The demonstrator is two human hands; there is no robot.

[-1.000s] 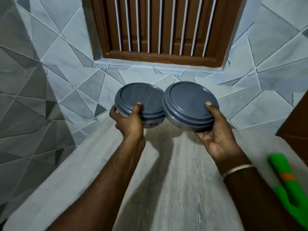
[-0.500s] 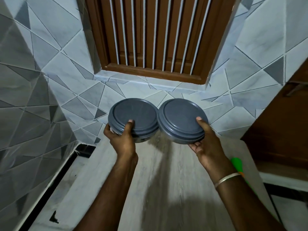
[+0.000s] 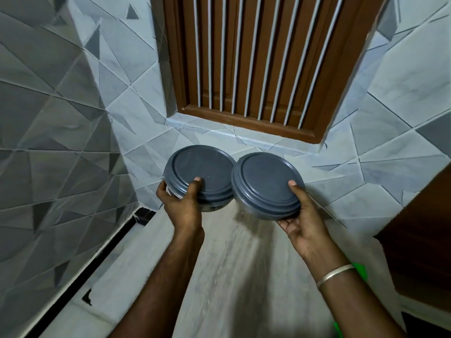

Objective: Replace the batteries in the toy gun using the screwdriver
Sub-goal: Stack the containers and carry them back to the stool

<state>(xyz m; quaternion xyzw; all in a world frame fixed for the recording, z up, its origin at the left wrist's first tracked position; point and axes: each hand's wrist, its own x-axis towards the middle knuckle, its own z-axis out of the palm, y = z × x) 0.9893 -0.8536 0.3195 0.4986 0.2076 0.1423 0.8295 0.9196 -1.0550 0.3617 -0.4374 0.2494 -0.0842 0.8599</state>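
While both are held above the pale marbled counter, the left hand grips a round dark-grey lidded tub, with the thumb on its lid and the fingers curled under the base. The right hand, a thin silver bangle at its wrist, grips a matching grey lidded tub likewise. The tubs' rims touch. A sliver of the bright green plastic toy gun shows beside the right forearm, mostly hidden.

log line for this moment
left hand: holds left container | right hand: holds right container | both above counter | toy gun: green sliver by right wrist
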